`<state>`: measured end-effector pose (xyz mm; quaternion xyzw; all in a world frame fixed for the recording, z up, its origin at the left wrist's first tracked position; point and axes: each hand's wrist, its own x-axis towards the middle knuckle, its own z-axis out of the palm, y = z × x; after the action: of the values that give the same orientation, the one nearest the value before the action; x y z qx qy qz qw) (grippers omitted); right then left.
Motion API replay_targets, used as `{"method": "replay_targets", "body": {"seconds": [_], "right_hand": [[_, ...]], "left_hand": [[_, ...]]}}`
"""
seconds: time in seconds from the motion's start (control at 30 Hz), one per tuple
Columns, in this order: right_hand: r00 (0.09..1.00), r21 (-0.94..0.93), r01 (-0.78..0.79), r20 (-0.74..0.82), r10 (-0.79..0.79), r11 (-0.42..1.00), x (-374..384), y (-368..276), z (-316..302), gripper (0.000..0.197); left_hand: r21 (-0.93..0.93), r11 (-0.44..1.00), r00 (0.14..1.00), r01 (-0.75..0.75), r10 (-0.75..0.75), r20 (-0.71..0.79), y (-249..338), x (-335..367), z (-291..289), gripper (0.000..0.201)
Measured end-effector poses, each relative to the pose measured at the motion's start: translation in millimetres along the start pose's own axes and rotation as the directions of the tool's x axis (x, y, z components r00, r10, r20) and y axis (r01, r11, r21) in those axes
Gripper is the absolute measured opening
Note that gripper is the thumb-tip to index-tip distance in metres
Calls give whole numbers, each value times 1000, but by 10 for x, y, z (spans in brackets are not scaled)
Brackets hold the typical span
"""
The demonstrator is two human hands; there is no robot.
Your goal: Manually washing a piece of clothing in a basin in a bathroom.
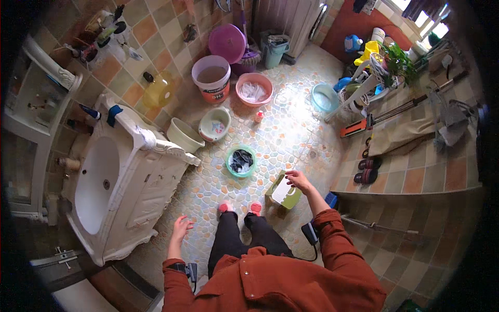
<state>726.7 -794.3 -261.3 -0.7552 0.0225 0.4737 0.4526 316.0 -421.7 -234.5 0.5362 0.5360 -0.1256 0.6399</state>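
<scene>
My left hand (182, 228) hangs over the floor between the vanity and my legs, holding nothing, its fingers loosely apart. My right hand (299, 181) is raised in front of me on the right, fingers spread and empty. In the picture it overlaps a small green and white plastic stool (284, 198); whether they touch I cannot tell. A green basin (229, 169) stands on the floor ahead of my pink shoes (255, 208), with dark and whitish cloth (241, 160) in water inside. Beyond it is a small red-and-white bottle (259, 116).
A white washbasin cabinet (148, 203) lines the left. Farther off are a patterned basin (215, 134), a pink basin with pale cloth (271, 93), a large bucket (226, 78) and a blue basin (337, 103). On the right, slippers (366, 176) rest against the tiled wall.
</scene>
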Motion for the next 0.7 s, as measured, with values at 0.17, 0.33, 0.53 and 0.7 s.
{"method": "replay_targets", "body": {"seconds": [0.17, 0.33, 0.53, 0.7], "right_hand": [[998, 90, -9, -56, 14, 996, 499, -309, -17, 34], [993, -43, -109, 31, 111, 993, 962, -647, 152, 35], [986, -224, 68, 161, -32, 972, 1419, -1343, 303, 36], [977, -290, 56, 212, 7, 955, 2027, -1675, 163, 37]], "left_hand": [[-1, 986, 986, -166, 166, -23, 240, 260, 207, 42], [26, 977, 977, -213, 213, 19, 454, 737, 476, 37], [74, 942, 944, -328, 325, 48, 1043, 1329, 864, 30], [8, 897, 892, -442, 439, 112, 2239, 1409, 1527, 32]]}}
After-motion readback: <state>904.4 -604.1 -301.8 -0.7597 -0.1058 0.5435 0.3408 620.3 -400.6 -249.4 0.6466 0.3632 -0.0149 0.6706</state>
